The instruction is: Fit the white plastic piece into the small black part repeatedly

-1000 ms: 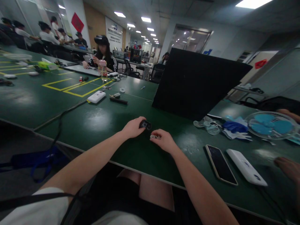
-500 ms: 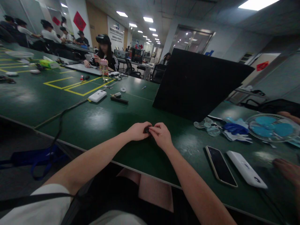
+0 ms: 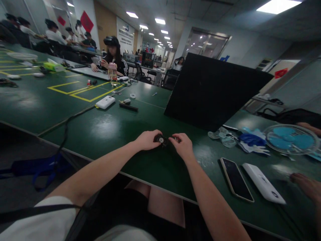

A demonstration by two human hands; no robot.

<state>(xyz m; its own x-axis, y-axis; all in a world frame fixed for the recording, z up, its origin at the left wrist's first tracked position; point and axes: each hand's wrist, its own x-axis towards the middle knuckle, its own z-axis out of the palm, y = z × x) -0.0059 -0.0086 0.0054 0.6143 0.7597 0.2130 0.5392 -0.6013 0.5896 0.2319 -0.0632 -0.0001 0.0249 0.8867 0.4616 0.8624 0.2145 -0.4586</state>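
Observation:
Near the front edge of the green table [image 3: 105,122], my left hand [image 3: 149,140] grips a small dark part [image 3: 162,140] with a pale round piece on its face. A short way to the right, my right hand [image 3: 182,144] is pinched around a small piece [image 3: 177,139], too small to name. The two hands are apart, and the dark part sticks out from my left fingertips toward my right hand.
A black panel [image 3: 215,90] stands beyond my hands. To the right lie a phone [image 3: 237,179], a white power bank [image 3: 263,183], gloves [image 3: 253,138] and a fan [image 3: 292,139]. Another person's hand [image 3: 306,184] rests at the right edge. A white device [image 3: 105,102] lies left.
My right hand has moved away to the right from the dark part, with a small piece between its fingers. The dark part's pale round face now shows. My left hand has hardly moved.

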